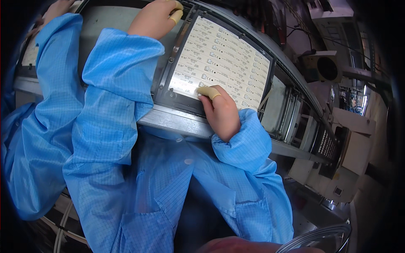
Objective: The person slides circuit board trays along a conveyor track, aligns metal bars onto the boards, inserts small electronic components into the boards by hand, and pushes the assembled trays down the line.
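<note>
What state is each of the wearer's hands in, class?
Left hand: fingers curled; grip cannot be told.
Right hand: fingertips at the printed sheet; grip unclear.

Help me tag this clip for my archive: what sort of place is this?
Probably a factory production line: a long metal rail edges the work area, a sheet of small labels lies in a dark frame, and blue work sleeves show.
</note>
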`<state>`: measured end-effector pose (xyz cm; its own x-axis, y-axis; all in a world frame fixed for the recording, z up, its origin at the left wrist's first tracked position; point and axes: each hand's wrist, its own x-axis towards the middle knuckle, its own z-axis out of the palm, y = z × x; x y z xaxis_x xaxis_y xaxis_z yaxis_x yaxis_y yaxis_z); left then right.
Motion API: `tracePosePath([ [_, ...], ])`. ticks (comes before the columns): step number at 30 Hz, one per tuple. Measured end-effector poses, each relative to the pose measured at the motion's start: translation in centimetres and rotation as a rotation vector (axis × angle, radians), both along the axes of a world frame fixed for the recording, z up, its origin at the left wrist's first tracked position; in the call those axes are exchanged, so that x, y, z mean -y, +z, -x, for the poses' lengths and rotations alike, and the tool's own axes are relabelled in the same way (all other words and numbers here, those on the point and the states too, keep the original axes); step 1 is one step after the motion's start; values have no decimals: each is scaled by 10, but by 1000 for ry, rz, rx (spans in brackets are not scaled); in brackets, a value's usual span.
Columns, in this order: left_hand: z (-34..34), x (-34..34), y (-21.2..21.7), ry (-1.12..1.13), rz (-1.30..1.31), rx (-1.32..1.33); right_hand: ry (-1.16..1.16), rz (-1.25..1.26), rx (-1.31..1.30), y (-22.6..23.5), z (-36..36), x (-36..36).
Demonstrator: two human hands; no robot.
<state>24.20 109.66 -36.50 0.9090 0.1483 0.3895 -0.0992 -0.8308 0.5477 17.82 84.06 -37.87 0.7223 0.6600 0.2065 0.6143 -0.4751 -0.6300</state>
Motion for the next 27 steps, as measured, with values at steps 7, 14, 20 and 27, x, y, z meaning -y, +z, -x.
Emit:
tracePosePath([
  [7, 1, -5, -8, -25, -28, 123, 18, 87, 99, 0, 5, -4],
  [14, 3, -8, -12, -39, -40, 155, 67, 322, 181, 12, 6, -14],
  [20, 2, -6, -4, -58, -58, 81, 22, 424, 190, 14, 8, -21],
  [27, -1, -5, -17, -26, -38, 79, 87, 263, 32, 29, -6, -2],
])
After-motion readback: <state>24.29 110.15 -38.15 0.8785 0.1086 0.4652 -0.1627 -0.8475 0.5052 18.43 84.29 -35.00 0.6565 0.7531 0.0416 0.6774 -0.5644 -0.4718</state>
